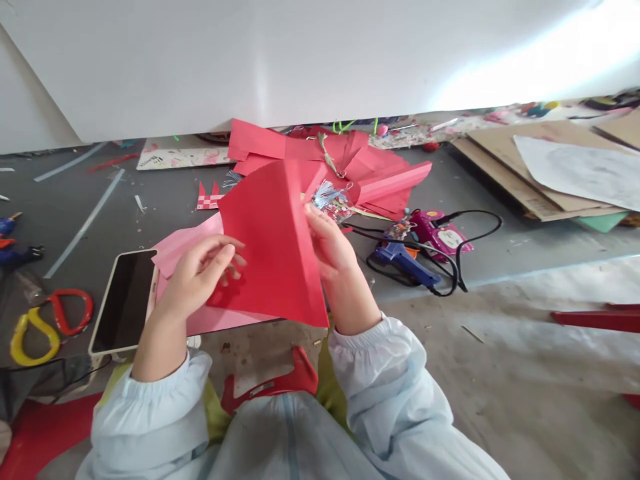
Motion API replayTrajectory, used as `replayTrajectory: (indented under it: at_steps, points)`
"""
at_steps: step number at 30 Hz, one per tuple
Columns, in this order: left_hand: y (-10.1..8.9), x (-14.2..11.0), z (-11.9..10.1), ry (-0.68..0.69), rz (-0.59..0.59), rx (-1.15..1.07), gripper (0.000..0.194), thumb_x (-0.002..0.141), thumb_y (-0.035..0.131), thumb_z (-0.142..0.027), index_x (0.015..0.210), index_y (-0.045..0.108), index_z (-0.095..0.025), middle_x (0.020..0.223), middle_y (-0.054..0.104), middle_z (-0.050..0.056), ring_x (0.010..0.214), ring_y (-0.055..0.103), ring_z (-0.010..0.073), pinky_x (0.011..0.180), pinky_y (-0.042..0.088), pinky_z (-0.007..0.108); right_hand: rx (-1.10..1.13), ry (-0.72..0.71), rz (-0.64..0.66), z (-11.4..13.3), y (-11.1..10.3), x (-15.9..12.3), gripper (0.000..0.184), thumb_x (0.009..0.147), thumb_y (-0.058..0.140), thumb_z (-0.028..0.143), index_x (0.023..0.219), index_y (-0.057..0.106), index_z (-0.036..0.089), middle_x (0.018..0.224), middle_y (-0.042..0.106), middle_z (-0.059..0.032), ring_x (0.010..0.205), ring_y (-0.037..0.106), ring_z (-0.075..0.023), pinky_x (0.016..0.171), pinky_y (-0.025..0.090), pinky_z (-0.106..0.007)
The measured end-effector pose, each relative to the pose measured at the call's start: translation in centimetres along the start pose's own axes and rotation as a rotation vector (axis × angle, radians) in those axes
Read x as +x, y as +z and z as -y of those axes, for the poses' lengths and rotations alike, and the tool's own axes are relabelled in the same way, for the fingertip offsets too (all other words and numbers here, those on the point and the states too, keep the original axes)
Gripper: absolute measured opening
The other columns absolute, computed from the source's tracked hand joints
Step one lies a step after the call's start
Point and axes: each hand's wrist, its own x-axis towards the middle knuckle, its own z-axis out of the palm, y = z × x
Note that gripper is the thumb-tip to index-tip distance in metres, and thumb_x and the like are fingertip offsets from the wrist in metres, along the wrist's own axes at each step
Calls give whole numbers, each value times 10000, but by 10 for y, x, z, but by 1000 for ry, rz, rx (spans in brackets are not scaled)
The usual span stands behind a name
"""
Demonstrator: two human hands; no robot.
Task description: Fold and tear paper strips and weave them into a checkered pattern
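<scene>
I hold a red paper sheet up in front of me with both hands. My left hand grips its left edge, thumb on the front and fingers curled behind. At the sheet's upper right edge, my right hand pinches the paper where it folds. A pink sheet lies flat on the grey table just under the red one. Pale blue sleeves cover both my forearms.
A phone lies at my left, with red and yellow scissor handles beyond it. A pile of red paper sits behind. Two glue guns with black cords lie to the right. Cardboard sheets are stacked far right.
</scene>
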Motion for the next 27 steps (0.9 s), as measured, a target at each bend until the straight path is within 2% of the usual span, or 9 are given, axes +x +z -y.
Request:
replayTrajectory:
  at_steps: [3, 6, 11, 16, 20, 27]
  points:
    - [9, 2, 3, -21, 127, -22, 429, 947, 521, -599, 992, 671, -200, 875, 749, 70, 690, 710, 175, 575, 543, 256, 33, 108, 21, -6, 9, -1, 444, 588, 930, 453, 746, 602, 199, 612, 607, 88, 502, 551, -36, 485, 464, -149]
    - [16, 4, 5, -35, 221, -29, 500, 957, 445, -651, 948, 656, -197, 888, 752, 71, 704, 713, 183, 617, 556, 276, -50, 190, 78, -10, 18, -4, 454, 577, 932, 463, 739, 618, 177, 628, 632, 72, 531, 583, -42, 491, 477, -148]
    - [21, 4, 8, -86, 132, 38, 501, 923, 507, -667, 827, 613, -187, 741, 699, 28, 677, 673, 168, 609, 518, 254, -119, 237, 167, -13, 22, -7, 408, 628, 910, 435, 780, 640, 170, 645, 665, 59, 567, 630, -57, 512, 499, -154]
    - [23, 3, 8, -72, 167, -44, 463, 899, 590, -626, 812, 636, -174, 721, 704, 25, 656, 666, 155, 612, 519, 244, -182, 197, 168, -16, 23, -7, 389, 655, 890, 450, 759, 644, 167, 625, 686, 42, 528, 639, -75, 486, 496, -174]
    - [23, 2, 9, -82, 149, -106, 427, 888, 641, -581, 775, 636, -170, 696, 699, 18, 637, 676, 149, 609, 530, 238, -228, 137, 170, -15, 23, -8, 349, 682, 882, 426, 763, 667, 163, 624, 693, 33, 518, 631, -74, 486, 493, -174]
    - [24, 0, 5, 33, 159, -113, 377, 943, 583, -466, 720, 662, -173, 689, 719, 26, 631, 664, 140, 620, 527, 240, -217, 127, 191, -8, 21, -10, 323, 619, 924, 350, 740, 695, 156, 604, 675, 39, 504, 597, -66, 481, 503, -173]
